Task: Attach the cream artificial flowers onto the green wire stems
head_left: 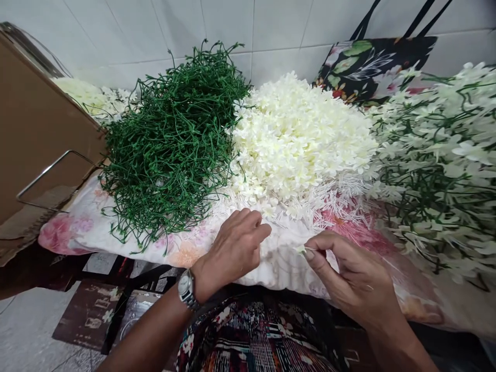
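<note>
Seemingly partway: joined sprays [453, 160] heaped right, loose green stems [170, 139] left and white blossoms [302, 139] far centre, unjoined.
A small pale flower piece [299, 249], thin and blurred, sits near centre, pinched by the right hand [351, 271], thumb against forefinger; whether the curled left hand [234, 243] grips anything, I cannot tell.

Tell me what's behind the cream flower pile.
Beyond the cream flower pile: tiled wall and, at rear right, part of a black floral bag. Whatever lies directly behind the pile's base is covered.
</note>
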Demonstrator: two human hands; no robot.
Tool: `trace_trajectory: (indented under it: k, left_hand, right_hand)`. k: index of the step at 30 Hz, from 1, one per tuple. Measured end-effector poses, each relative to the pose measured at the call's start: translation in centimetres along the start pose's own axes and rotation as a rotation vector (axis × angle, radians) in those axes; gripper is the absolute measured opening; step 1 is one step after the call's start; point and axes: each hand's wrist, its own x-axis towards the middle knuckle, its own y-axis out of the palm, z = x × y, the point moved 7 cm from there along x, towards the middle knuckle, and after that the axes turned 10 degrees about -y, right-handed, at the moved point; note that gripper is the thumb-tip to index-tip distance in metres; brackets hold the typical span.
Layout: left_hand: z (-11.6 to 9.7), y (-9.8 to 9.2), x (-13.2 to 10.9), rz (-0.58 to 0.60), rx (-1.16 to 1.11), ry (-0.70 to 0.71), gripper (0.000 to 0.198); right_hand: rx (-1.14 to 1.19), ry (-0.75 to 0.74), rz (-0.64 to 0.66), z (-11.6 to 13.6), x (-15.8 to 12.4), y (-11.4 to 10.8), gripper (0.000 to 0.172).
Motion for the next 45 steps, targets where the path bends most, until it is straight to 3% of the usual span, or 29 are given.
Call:
trace_trajectory:
  k: [3,7,13,17,20,25,34,45]
  left_hand:
    - [0.1,1.2,1.0,0.045,0.141,0.071,0.026]
    - [0.5,0.8,1.2,0.022,0.068,0.064,0.023]
    - [1.0,-1.9,0.0,-0.036,-0.508,-0.133,0.019]
    - [1.6,-1.2,-1.5,0.041,-0.913,-0.415,0.014]
    - [1.7,-0.8,-2.4,0.019,-1.059,-0.495,0.013]
    - [1.6,-1.1,-3.1,-0.073,-0.99,-0.425,0.013]
    - [0.8,-1.7,-3.4,-0.124,-0.72,-0.311,0.019]
    - [1.0,-0.9,-3.7,-0.138,-0.722,-0.33,0.019]
  right_hand:
    - [0.007,0.023,0.0,-0.5,-0.3,0.2,0.009]
    - [0.026,0.045,0.001,-0.8,-0.3,0.6,0.009]
    - [0.124,0.011,0.015,0.5,1.1,1.2,0.01]
    - [0.179,-0.034,0.025,1.9,2.0,1.9,0.011]
    - [0.162,-0.07,0.036,2.7,2.2,2.2,0.011]
    - [0.116,-0.099,0.078,3.4,2.2,2.5,0.012]
    - [0.083,-0.106,0.094,3.3,1.7,3.2,0.012]
    - [0.097,-0.071,0.057,2.6,1.1,4.1,0.009]
